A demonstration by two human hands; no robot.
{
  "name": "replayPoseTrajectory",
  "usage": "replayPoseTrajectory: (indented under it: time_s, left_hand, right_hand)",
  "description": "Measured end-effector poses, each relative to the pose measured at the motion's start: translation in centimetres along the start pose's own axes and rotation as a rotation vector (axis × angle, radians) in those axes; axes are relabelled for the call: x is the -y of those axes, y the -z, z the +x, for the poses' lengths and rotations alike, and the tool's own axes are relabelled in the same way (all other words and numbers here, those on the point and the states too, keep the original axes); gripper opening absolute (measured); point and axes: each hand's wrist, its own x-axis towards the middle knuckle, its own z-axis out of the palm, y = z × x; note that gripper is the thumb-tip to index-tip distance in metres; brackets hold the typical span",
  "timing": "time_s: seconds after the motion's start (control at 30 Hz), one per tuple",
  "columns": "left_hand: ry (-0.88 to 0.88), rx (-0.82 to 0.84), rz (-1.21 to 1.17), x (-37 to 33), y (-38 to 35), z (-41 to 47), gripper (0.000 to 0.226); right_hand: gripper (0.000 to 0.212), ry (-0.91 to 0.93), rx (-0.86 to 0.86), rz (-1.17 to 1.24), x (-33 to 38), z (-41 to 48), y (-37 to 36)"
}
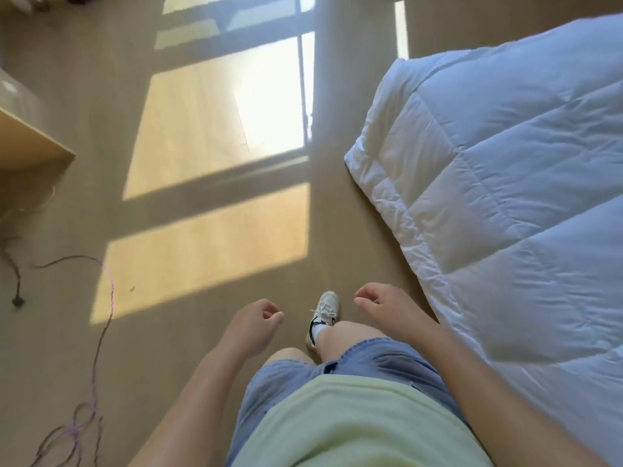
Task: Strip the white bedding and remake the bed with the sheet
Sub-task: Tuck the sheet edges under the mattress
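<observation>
Head view is showing the white quilt lying along the right edge of the floor, probably soft, bulky and light, best gripped at the hem nearest the right hand, which, like the left hand, is hanging forward with fingers loosely curled, holding nothing.

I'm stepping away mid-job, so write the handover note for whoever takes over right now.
Left hand: fingers loosely curled, holding nothing.
Right hand: the same.
White quilt lies spread to the person's right, touched by neither hand; what lies under it, cannot tell.
Sheet not in view.
Done: nothing that shows.
Left: likely fetching the sheet and remaking the bed.
Mind the cables on the floor at left.
</observation>
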Motion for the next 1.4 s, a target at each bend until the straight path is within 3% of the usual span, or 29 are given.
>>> replayPoseTrajectory:
  time_s: [0.43, 0.7, 1.0, 1.13, 1.3, 1.4]
  left_hand:
    - [-0.149, 0.077, 0.133, -20.3, 26.7, 30.2, 0.02]
    - [-0.326, 0.176, 0.453, -42.1, 41.9, 48.5, 0.024]
    - [-0.325, 0.289, 0.615, -66.9, 44.3, 65.3, 0.026]
    - [-0.365, 0.341, 0.703, -80.0, 44.2, 71.0, 0.024]
    - [-0.495, 0.404, 0.659, -97.8, 40.8, 78.2, 0.007]
    - [-0.581, 0.42, 0.729, -108.6, 37.5, 83.1, 0.009]
  right_hand:
    - [0.01, 0.0, -0.213, 0.148, 17.5, 28.2, 23.6]
    - [0.014, -0.169, -0.359, 0.4, 23.6, 41.1, 38.5]
    - [0.016, -0.224, -0.397, 0.545, 21.8, 58.0, 62.4]
    - [0.014, -0.275, -0.477, 0.604, 20.1, 60.5, 74.2]
    - [0.016, -0.409, -0.533, 0.672, 14.1, 63.2, 87.1]
    - [0.019, -0.468, -0.631, 0.737, 9.8, 65.5, 95.7]
